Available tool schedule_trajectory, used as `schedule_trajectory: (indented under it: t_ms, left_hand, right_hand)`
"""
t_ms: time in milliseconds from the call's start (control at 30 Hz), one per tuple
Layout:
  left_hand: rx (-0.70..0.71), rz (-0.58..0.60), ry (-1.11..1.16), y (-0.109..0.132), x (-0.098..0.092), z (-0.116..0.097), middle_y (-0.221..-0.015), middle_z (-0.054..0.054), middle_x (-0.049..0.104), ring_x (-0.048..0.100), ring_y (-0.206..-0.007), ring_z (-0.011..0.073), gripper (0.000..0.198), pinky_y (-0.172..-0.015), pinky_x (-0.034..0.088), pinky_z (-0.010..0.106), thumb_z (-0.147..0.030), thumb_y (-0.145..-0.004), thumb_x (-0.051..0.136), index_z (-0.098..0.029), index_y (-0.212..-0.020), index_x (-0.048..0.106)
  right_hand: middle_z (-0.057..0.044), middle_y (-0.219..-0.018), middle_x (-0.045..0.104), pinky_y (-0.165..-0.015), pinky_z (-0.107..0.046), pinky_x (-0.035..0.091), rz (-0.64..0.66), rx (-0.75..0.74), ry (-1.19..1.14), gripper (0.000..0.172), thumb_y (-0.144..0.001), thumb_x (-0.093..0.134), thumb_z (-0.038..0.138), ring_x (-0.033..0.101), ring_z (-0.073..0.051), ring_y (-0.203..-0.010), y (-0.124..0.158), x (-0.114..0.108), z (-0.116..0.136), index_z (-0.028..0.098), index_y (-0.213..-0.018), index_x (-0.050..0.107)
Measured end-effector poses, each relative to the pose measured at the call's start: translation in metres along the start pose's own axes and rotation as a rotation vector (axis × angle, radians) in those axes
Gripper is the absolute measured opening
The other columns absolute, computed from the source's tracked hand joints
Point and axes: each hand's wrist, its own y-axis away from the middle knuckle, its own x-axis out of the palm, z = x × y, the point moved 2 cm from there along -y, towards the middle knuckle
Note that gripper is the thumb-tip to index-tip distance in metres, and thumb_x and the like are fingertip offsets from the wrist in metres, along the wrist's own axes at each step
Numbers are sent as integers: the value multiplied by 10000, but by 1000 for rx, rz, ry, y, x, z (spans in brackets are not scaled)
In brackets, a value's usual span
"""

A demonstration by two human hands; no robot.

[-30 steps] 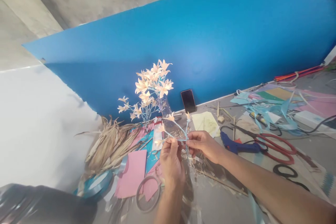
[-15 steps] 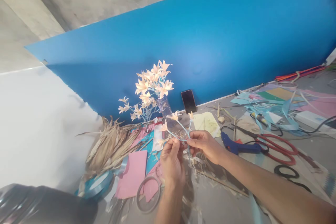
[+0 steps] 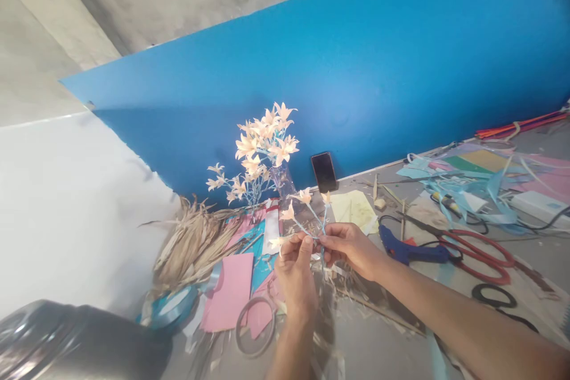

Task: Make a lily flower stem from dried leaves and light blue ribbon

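Note:
Between my two hands is an artificial flower branch (image 3: 314, 218) with pale peach blossoms on thin light-blue stems. My left hand (image 3: 297, 267) pinches one side stem between thumb and fingers, with a blossom poking out beside it. My right hand (image 3: 350, 247) grips the branch where the stems join, its fingertips almost touching my left thumb. Behind them, a clear vase (image 3: 282, 181) holds a bunch of similar flowers (image 3: 267, 136). A smaller spray of flowers (image 3: 240, 187) stands to its left.
At right lie a blue glue gun (image 3: 405, 246), red-handled scissors (image 3: 483, 255) and black-handled scissors (image 3: 494, 295). A phone (image 3: 324, 171) leans on the blue board (image 3: 378, 71). Dried husks (image 3: 191, 243), pink paper (image 3: 229, 294), blue ribbon (image 3: 176, 307) and a tape ring (image 3: 255, 326) lie left.
The whole view has shifted slightly, so everything appears a little further right. Both hands keep their hold on the flower branch, with hardly any other movement.

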Motion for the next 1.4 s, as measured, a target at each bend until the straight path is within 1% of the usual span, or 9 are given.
schedule_trajectory:
  t_ms: [233, 400, 567, 767, 1000, 1200, 1400]
  left_hand:
    - [18, 10, -27, -1, -3, 1, -711, -11, 647, 586, -632, 107, 181, -658, 481, 229, -301, -704, 793, -166, -769, 690]
    - [23, -24, -62, -4, -7, 4, -753, -9, 664, 580, -679, 104, 187, -690, 471, 226, -299, -687, 804, -172, -783, 706]
    - [37, -44, -54, -3, -4, 0, -724, -2, 648, 565, -668, 111, 199, -665, 466, 233, -290, -661, 814, -159, -757, 699]
    - [45, -23, -74, -4, -4, 0, -702, -11, 619, 535, -640, 103, 206, -656, 451, 232, -311, -678, 802, -160, -756, 686]
    - [49, -11, -78, -3, -3, -1, -645, -17, 579, 533, -607, 109, 237, -631, 451, 234, -366, -697, 779, -164, -706, 656]
    - [-4, 30, -4, -3, 0, -3, -646, -31, 581, 531, -599, 99, 219, -635, 451, 226, -332, -693, 781, -170, -720, 636]
    - [18, 25, -8, -2, 1, -4, -634, -35, 564, 525, -576, 88, 189, -598, 440, 209, -280, -693, 782, -159, -723, 639]
  right_hand:
    - [-30, -639, 660, -551, -246, 541, -7, 2, -5, 410, -668, 816, 513, 605, -113, -532, 0, 0, 0, 132, -721, 673]
    - [-13, -589, 639, -538, -249, 533, -39, 1, -5, 384, -661, 822, 485, 589, -112, -518, 0, 1, 0, 142, -688, 652]
    - [-17, -601, 644, -537, -250, 527, -49, -8, 0, 377, -671, 809, 485, 585, -112, -525, 0, 1, 1, 143, -685, 651]
    - [-11, -575, 637, -542, -254, 526, -52, 1, 13, 381, -672, 804, 494, 591, -116, -515, 0, 1, -1, 146, -687, 648]
    - [-14, -585, 645, -541, -245, 533, -54, 18, 14, 368, -671, 809, 479, 595, -112, -518, 0, 2, 0, 150, -676, 644]
    - [-13, -619, 647, -533, -240, 529, -32, 35, 1, 373, -660, 825, 468, 600, -111, -535, 0, 2, -1, 143, -690, 646]
    - [-11, -594, 642, -545, -245, 535, -33, 39, 14, 386, -660, 825, 481, 599, -113, -534, 0, 3, 1, 143, -689, 641]
